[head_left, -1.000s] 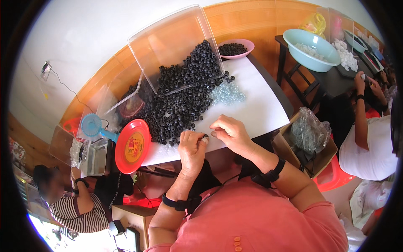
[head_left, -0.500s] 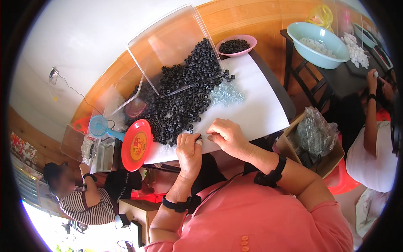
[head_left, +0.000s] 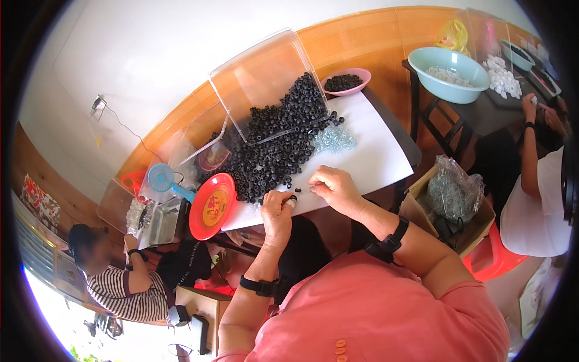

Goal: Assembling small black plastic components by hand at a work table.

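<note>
My left hand (head_left: pixel 277 216) is closed at the front edge of the white work surface (head_left: pixel 377 154). Its thumb and fingers pinch a small black ring-shaped part (head_left: pixel 294 197), with something white beside it at the thumb tip. To the right, my right hand (head_left: pixel 335 187) is bent with its fingertips pressed together; whatever they hold is too small to make out. A loose black piece (head_left: pixel 298 190) shows between the two hands. Beyond them spreads a large heap of black ring-shaped parts (head_left: pixel 259 160), with small clear pieces (head_left: pixel 333 140) scattered at its right.
A clear plastic bin (head_left: pixel 241 78) lies tipped behind the heap. Around it are a pink bowl (head_left: pixel 365 81), a red plate (head_left: pixel 196 220) and a blue fan (head_left: pixel 161 177). A carton (head_left: pixel 416 205) stands at right. Co-workers sit left (head_left: pixel 129 295) and right (head_left: pixel 540 208).
The whole view has shifted, so the table things appear a little lower and to the right. A small black piece now shows between my hands, which remain close together.
</note>
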A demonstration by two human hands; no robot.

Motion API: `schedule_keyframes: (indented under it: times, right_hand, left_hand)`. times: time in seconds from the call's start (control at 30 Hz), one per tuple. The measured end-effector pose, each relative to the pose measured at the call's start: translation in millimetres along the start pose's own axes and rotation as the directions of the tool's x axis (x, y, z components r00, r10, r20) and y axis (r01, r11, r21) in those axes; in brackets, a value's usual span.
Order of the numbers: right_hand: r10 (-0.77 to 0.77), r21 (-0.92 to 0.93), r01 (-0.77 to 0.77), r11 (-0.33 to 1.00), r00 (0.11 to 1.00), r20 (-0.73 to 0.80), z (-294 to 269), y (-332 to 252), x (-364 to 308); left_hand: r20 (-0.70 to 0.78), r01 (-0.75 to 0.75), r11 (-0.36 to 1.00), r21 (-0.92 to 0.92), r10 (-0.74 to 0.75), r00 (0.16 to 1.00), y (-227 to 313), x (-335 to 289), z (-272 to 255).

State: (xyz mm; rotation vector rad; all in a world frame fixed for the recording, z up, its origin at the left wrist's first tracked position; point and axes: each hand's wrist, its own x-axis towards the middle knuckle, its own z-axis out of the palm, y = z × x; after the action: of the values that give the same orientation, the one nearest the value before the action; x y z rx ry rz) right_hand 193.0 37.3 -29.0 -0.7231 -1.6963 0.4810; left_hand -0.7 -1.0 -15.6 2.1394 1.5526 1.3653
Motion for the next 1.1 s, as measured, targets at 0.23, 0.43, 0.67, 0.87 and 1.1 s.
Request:
schedule_keyframes:
  times: [0.23,0.43,0.67,0.87,1.1]
  right_hand:
    - [0.009,-0.055,-0.008,0.998,1.0,0.029,-1,-6,2]
    - [-0.017,-0.047,0.02,0.999,0.998,0.064,1,-1,2]
    - [0.054,-0.053,-0.05,0.997,0.996,0.075,-4,-4,-2]
    - [-0.064,-0.002,0.065,0.998,0.992,0.108,6,-36,1]
    - [0.008,0.057,-0.011,0.998,0.999,0.053,30,-20,8]
  left_hand:
    - [0.015,-0.106,0.993,0.047,0.106,0.994,-11,3,-1]
    - [0.03,0.123,0.972,-0.2,-0.12,0.992,-17,5,0]
    - [0.067,0.278,0.858,-0.433,-0.277,0.959,8,-1,-15]
    - [0.26,0.476,0.512,-0.715,-0.437,0.861,15,0,-15]
    - [0.355,0.505,0.315,-0.803,-0.427,0.832,0,11,-8]
